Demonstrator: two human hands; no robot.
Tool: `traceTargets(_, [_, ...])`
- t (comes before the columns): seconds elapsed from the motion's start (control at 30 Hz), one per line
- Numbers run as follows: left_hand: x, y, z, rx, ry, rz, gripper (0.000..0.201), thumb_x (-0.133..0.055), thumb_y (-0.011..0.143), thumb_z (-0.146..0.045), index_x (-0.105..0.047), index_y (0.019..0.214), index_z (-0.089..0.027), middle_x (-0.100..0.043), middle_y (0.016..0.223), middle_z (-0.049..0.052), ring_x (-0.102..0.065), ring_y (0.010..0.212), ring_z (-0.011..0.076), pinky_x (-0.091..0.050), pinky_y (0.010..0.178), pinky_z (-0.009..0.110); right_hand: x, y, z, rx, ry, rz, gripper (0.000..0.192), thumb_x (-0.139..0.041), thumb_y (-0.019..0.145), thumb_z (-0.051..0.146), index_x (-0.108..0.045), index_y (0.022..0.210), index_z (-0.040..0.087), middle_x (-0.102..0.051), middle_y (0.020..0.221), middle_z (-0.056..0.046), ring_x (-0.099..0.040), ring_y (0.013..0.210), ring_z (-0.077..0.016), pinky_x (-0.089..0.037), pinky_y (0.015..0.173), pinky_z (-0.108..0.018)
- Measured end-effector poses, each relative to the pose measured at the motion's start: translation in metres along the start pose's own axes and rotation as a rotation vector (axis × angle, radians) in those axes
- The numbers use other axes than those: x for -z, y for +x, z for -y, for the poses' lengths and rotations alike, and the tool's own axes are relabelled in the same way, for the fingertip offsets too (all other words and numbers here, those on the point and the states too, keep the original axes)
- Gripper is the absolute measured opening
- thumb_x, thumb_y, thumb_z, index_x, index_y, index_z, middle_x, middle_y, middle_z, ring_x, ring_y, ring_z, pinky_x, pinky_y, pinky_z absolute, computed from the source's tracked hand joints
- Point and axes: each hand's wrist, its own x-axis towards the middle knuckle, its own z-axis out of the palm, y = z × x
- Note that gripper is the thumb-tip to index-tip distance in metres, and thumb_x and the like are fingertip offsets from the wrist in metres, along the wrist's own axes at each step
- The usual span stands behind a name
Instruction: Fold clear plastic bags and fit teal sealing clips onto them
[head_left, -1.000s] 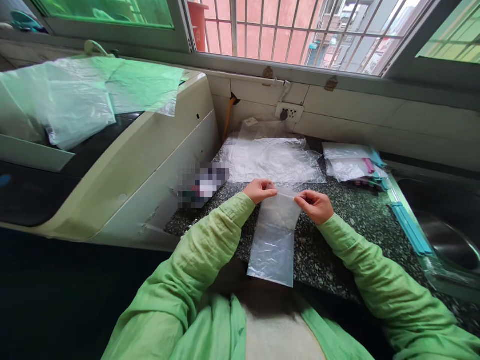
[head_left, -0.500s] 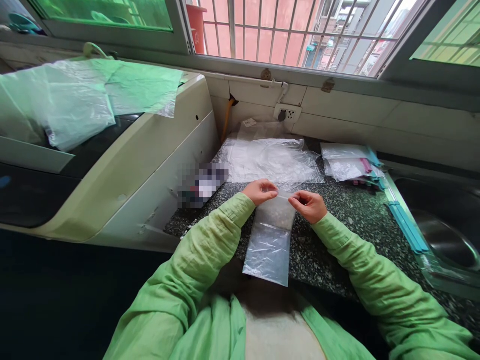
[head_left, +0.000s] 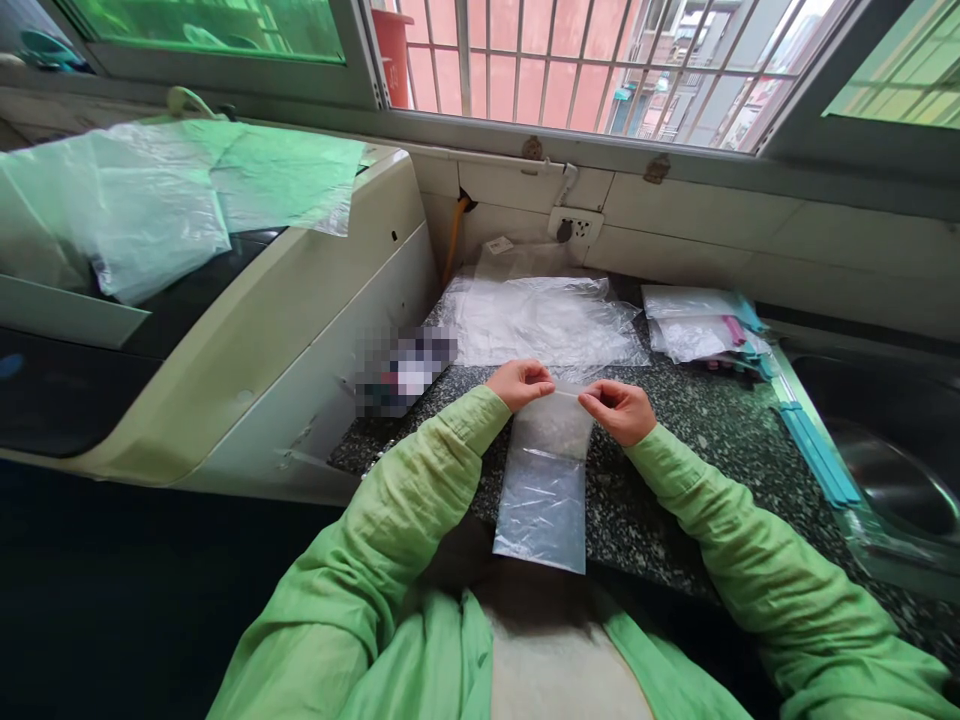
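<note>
Small clear plastic zip bag (head_left: 546, 480): top edge pinched between left hand (head_left: 519, 383) and right hand (head_left: 616, 410), hanging over the speckled granite counter (head_left: 675, 480). Since half a second ago the bag's lower edge has swung slightly right; the hands have barely moved. Seal apparently shut, though hard to tell.

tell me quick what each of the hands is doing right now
Left hand: closed, pinching the top left corner of the clear plastic bag.
Right hand: closed, pinching its top right corner.

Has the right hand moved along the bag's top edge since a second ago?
Yes. The right hand has slid left toward the left hand, judged against the wall socket; both pinch the clear bag.
</note>
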Motion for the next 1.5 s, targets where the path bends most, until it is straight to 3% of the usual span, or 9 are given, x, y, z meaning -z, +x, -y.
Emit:
traceTargets(0.3, [-0.0010,-0.0006,0.0008,-0.095,0.267,-0.023,0.008,-0.054,0.061,-0.012,-0.061,0.065,-0.011,-0.052,0.064,-0.001,-0.044,0.061,0.0079,-0.036,0.061,0.020,-0.0050,-0.0006,-0.0014,0.017,-0.062,0.048,0.022,-0.053,0.068,0.034,-0.054,0.059,0.014,-0.045,0.050,0.002,-0.037,0.045,-0.0069,-0.032,0.043,-0.020])
traceTargets(0.73, [0.0034,0.0006,0.0031,-0.111,0.132,0.076,0.011,-0.056,0.065,-0.019,-0.060,0.065,-0.008,-0.049,0.063,0.000,-0.046,0.063,0.0086,-0.037,0.060,0.020,-0.0079,-0.0002,0.0026,0.015,-0.041,0.031,0.022,-0.053,0.068,0.035,-0.053,0.058,0.015,-0.042,0.050,0.002,-0.036,0.045,-0.0065,-0.030,0.043,-0.020])
traceTargets(1.27, [-0.0004,0.0003,0.0018,-0.164,0.221,0.047,0.010,-0.055,0.065,-0.018,-0.059,0.064,-0.009,-0.050,0.063,0.000,-0.047,0.062,0.0083,-0.039,0.061,0.019,-0.0083,0.0037,0.0018,-0.071,0.028,0.081,0.025,-0.056,0.064,0.040,-0.054,0.061,0.015,-0.046,0.050,0.002,-0.039,0.046,-0.0076,-0.033,0.044,-0.021])
traceTargets(1.5, [-0.0010,-0.0005,0.0008,-0.144,0.189,0.056,0.010,-0.056,0.065,-0.019,-0.059,0.063,-0.010,-0.051,0.063,0.000,-0.047,0.062,0.0086,-0.038,0.061,0.019,-0.0098,0.0018,0.0047,-0.055,-0.019,0.046,0.025,-0.055,0.065,0.039,-0.053,0.056,0.015,-0.044,0.048,0.003,-0.036,0.045,-0.0066,-0.030,0.043,-0.020])
